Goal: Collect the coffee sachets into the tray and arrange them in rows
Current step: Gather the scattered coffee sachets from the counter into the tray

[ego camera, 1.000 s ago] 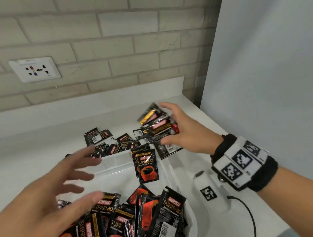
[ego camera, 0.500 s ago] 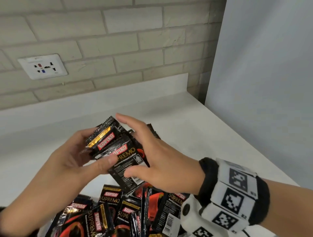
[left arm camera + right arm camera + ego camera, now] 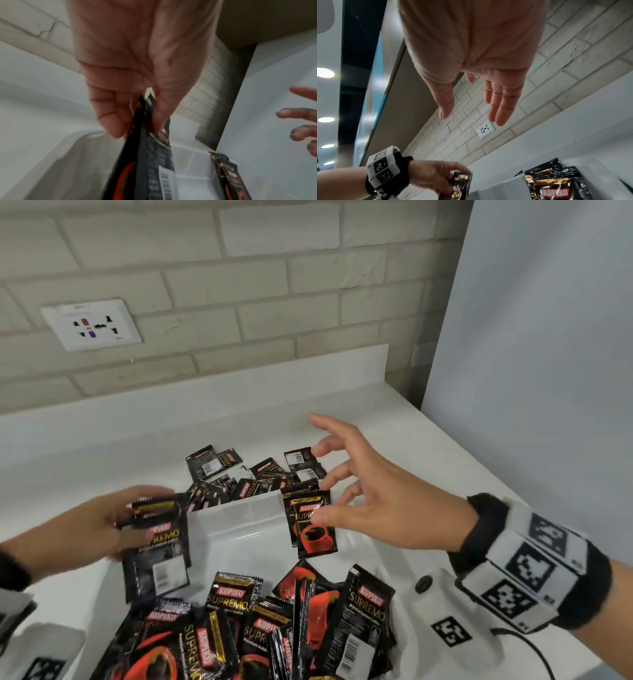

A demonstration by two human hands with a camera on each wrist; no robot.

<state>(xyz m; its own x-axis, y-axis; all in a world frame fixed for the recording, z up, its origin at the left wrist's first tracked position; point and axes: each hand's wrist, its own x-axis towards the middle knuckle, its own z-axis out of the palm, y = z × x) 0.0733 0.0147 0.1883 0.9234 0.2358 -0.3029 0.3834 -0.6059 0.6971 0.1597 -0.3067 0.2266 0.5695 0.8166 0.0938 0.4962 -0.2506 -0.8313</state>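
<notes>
A clear white tray (image 3: 236,529) sits on the counter. Black Kopiko sachets (image 3: 239,628) are heaped at its near end. A few sachets (image 3: 313,522) stand against its far right corner. More loose sachets (image 3: 253,474) lie on the counter beyond the tray. My left hand (image 3: 137,518) grips a stack of sachets (image 3: 157,546) over the tray's left edge. The left wrist view shows this hand (image 3: 137,127) pinching the stack (image 3: 145,148) between thumb and fingers. My right hand (image 3: 337,474) hovers beside the standing sachets with spread fingers, holding nothing; in its wrist view the hand (image 3: 471,117) is also empty.
A white counter (image 3: 394,419) runs to a brick wall with a socket plate (image 3: 90,325). A pale panel (image 3: 531,371) closes off the right side. A white device with a black marker (image 3: 442,621) and a cable lies right of the tray.
Half a second ago both hands held the stack together. My right hand has let go and moved right and forward, fingers spread. My left hand has carried the stack down and left.
</notes>
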